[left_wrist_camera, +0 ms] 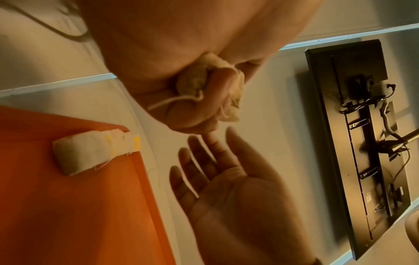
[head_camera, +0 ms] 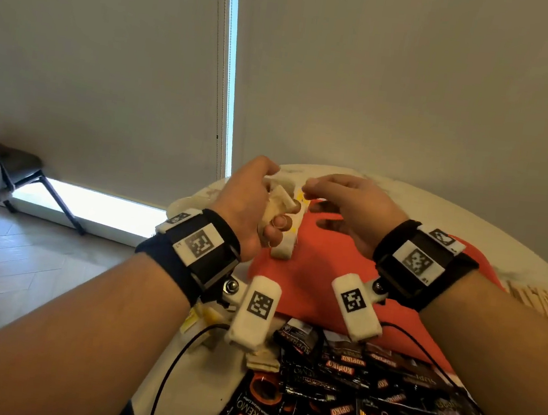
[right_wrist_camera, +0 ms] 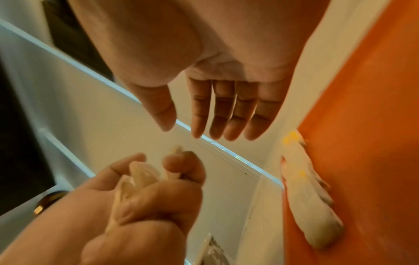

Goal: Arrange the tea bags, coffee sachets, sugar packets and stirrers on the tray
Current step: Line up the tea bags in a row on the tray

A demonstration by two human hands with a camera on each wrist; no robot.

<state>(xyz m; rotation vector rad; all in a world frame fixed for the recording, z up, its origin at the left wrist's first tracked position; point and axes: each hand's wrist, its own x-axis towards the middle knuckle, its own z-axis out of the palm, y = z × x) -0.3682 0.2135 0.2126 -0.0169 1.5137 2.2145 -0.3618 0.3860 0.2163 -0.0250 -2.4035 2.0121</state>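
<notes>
Two hands meet above the far end of the flat orange plastic tray, which lies on the pale round table. Your left hand is curled round a bunch of soft cream paper tea bags; the left wrist view shows what the head view hides, the bags crumpled deep in the palm with a white string looping out over the fingers. Your right hand holds nothing. From the head view its thumb and forefinger look close together near a yellow tag, but both wrist views show it wide, fingers straight and lightly spread, palm turned toward the left hand and just short of touching it.

One cream tea bag with yellow tags already lies on the tray, right at its far edge, with the tags toward the rim; the head view mostly hides it behind your left hand, while the wrist views show it plainly.

Only the head view shows the rest: black and red Kopiko Supremo coffee sachets heaped on the table at the tray's near end, a few more tea bags beside them, and pale wooden stirrers lying to the tray's right. Only the left wrist view takes in a dark wall-mounted screen seen from behind, cables hanging.
</notes>
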